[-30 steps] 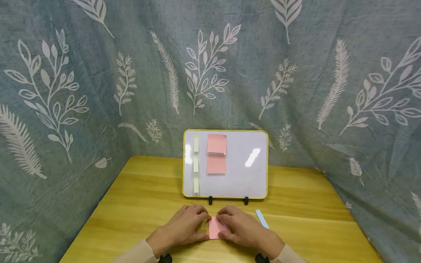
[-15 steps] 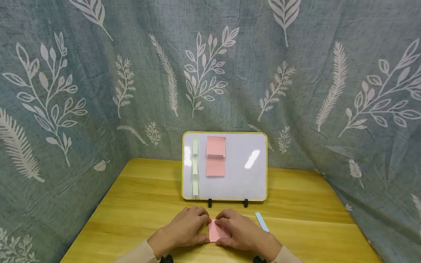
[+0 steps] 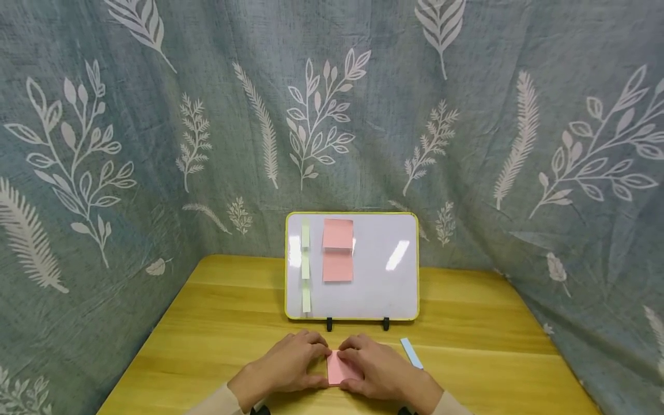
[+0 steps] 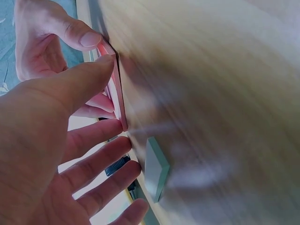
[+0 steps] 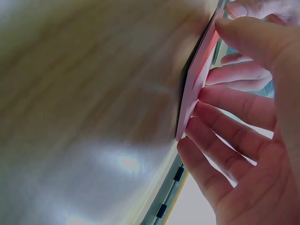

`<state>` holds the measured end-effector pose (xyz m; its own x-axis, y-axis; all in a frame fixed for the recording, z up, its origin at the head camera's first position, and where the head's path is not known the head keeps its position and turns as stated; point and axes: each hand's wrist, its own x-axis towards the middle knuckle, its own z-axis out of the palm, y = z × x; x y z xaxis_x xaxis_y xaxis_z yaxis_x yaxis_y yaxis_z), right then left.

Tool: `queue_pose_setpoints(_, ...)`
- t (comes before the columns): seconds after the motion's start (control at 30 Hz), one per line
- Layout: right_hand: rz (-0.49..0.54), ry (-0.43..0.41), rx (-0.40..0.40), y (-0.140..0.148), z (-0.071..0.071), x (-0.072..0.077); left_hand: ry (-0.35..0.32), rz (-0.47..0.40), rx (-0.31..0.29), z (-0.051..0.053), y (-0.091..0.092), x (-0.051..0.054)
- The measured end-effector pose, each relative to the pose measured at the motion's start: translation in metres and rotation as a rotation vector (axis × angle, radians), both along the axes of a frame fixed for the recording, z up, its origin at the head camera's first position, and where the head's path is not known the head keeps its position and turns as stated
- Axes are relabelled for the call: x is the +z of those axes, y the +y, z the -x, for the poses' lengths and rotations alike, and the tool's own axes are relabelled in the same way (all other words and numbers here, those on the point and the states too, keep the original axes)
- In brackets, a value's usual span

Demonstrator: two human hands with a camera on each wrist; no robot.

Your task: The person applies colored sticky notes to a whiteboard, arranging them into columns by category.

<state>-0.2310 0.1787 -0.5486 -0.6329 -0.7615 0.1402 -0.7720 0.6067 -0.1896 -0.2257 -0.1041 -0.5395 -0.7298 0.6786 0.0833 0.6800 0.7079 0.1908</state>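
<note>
A square pad of pink sticky notes lies on the table between the two hands. The left hand holds its left side, thumb at the near corner and forefinger at the far one. From the other side the right hand grips it, with thumb and fingertips at the near and far edges, and covers its right part. In the left wrist view the pad's edge shows at the thumb tip, and a small pale green pad lies by the left fingers. The right fingertips touch the pink pad in the right wrist view.
Behind the hands stands a yellow-framed whiteboard on black feet. It bears two pink sticky notes and a column of narrow green notes. A narrow blue strip pad lies right of the right hand. Patterned curtains surround the table.
The head view has shifted slightly, so the scene sits a little lower. Both hands stay at the pink pad with almost no visible movement.
</note>
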Motion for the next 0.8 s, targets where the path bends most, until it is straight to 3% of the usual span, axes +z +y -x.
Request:
queue_pose_setpoints(0.23,-0.016,0.011,-0.002,-0.002,0.000,-0.001,-0.002,0.001,0.000,0.000,-0.001,0.001)
queue_pose_setpoints(0.47,0.063,0.076,0.044,-0.005,0.001,-0.002,-0.016,-0.009,0.008,0.002,0.001,0.002)
queue_pose_setpoints(0.8,0.167,0.116,-0.008,-0.011,0.000,-0.005,-0.018,-0.037,0.018,0.000,0.004,0.001)
